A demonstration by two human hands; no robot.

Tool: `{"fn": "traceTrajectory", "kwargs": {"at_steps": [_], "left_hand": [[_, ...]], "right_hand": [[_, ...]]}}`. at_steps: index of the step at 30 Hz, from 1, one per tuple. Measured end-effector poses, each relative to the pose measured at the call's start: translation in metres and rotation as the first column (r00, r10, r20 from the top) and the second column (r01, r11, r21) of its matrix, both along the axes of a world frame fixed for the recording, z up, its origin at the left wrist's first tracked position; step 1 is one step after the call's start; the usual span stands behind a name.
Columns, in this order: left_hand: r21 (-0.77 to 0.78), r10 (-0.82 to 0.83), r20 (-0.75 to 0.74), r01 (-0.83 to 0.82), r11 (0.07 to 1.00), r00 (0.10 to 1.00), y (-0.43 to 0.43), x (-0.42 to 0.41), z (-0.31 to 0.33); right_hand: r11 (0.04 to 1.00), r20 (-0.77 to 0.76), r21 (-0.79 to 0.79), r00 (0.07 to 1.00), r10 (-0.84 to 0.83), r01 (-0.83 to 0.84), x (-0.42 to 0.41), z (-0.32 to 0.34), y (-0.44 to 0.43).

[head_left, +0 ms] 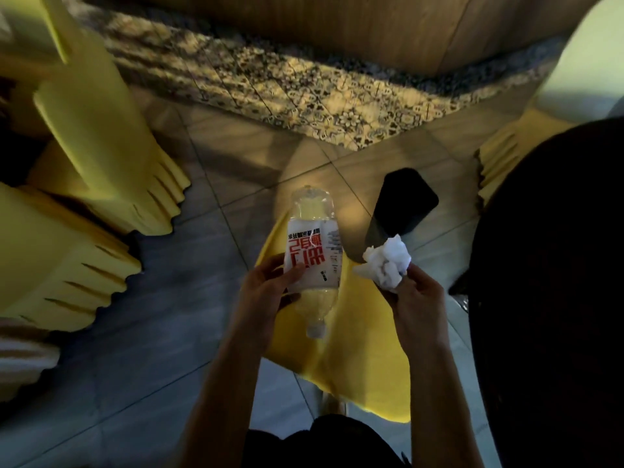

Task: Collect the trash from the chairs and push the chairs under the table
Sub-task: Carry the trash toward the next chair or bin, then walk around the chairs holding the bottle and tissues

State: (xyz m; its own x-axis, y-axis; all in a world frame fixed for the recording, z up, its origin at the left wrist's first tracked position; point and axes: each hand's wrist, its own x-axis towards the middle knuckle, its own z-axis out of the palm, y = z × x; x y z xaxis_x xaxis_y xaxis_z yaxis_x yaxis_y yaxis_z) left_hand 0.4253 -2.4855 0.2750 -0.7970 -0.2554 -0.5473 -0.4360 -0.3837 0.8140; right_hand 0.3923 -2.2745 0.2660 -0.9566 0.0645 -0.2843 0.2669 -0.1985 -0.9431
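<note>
My left hand (270, 288) grips a clear plastic bottle (312, 251) with a white and red label, its cap end pointing toward me. My right hand (417, 298) pinches a crumpled white tissue (388, 263). Both are held above a yellow chair (368, 359) that stands just in front of me. A black bin (401, 204) stands on the tiled floor just beyond the tissue. The dark round table (553, 282) fills the right side.
Two more yellow chairs (101, 136) stand at the left, one nearer (50, 265), and another yellow chair (506, 153) shows at the right behind the table. A patterned strip of floor and a wooden wall run along the back.
</note>
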Motion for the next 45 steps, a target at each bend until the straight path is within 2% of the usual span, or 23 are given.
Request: {"fn": "traceTrajectory", "kwargs": {"at_steps": [7, 15, 20, 24, 30, 36, 45], "left_hand": [[-0.008, -0.066, -0.068, 0.066, 0.998, 0.996, -0.109, 0.008, 0.013], [-0.014, -0.119, -0.113, 0.118, 0.993, 0.986, -0.238, 0.012, 0.036], [-0.014, -0.129, -0.121, 0.128, 0.992, 0.984, -0.274, -0.009, 0.04], [-0.006, -0.164, -0.115, 0.164, 0.986, 0.98, -0.28, -0.04, 0.04], [-0.034, -0.245, -0.115, 0.242, 0.97, 0.963, -0.284, -0.118, 0.034], [-0.069, -0.29, -0.149, 0.283, 0.957, 0.945, -0.272, -0.244, 0.037], [-0.124, -0.416, -0.115, 0.402, 0.907, 0.902, -0.241, -0.406, 0.043]], "right_hand": [[0.999, -0.113, -0.028, 0.993, -0.044, 0.041, 0.013, 0.034, -0.113], [0.985, 0.004, -0.102, 0.99, -0.142, 0.142, 0.022, 0.04, -0.241], [0.989, -0.144, -0.07, 0.98, -0.14, 0.131, 0.012, 0.053, -0.276], [0.978, -0.173, -0.052, 0.963, -0.206, 0.2, -0.014, 0.044, -0.28], [0.94, -0.106, -0.157, 0.942, -0.32, 0.302, -0.081, 0.034, -0.283], [0.876, -0.084, -0.234, 0.888, -0.451, 0.422, -0.193, 0.028, -0.273], [0.831, -0.12, -0.177, 0.827, -0.55, 0.527, -0.33, 0.04, -0.243]]}}
